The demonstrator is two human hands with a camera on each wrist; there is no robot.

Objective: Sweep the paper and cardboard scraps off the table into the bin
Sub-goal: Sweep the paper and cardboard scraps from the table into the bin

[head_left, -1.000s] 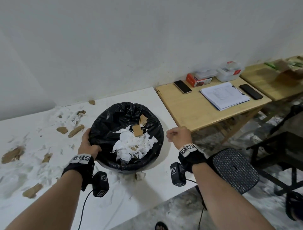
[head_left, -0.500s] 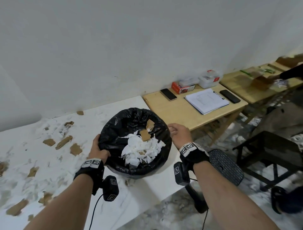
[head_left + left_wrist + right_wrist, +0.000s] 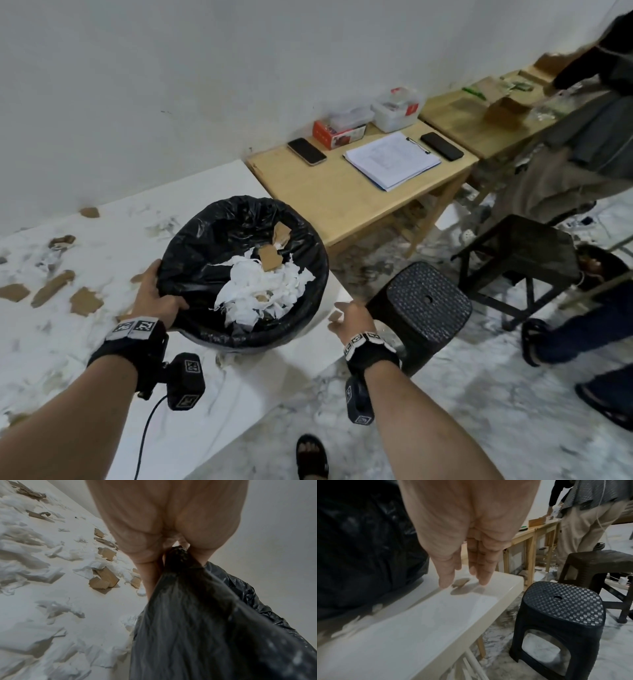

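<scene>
A round bin lined with a black bag (image 3: 310, 240) stands near the right end of the white table (image 3: 102, 346). White paper shreds (image 3: 260, 291) and cardboard bits (image 3: 269, 258) lie inside it. My left hand (image 3: 164, 294) grips the bin's left rim, with the thumb inside; in the left wrist view the left hand (image 3: 176, 550) pinches the black bag (image 3: 197, 615). My right hand (image 3: 339, 313) is open, with straight fingers (image 3: 481, 574) over a small cardboard scrap (image 3: 459, 583) at the table's corner. Brown cardboard scraps (image 3: 85, 301) and torn paper (image 3: 51, 608) litter the table to the left.
A black plastic stool (image 3: 424, 305) stands just past the table's corner, with a darker stool (image 3: 520, 253) behind it. The wooden table (image 3: 342, 198) beside holds phones, a clipboard and boxes. Another person (image 3: 582, 154) stands at the right. My sandalled foot (image 3: 311, 455) is below.
My right hand has left the bin's right rim, dropped to the table's corner and straightened its fingers over a scrap. The left hand keeps its grip. The head view has swung right.
</scene>
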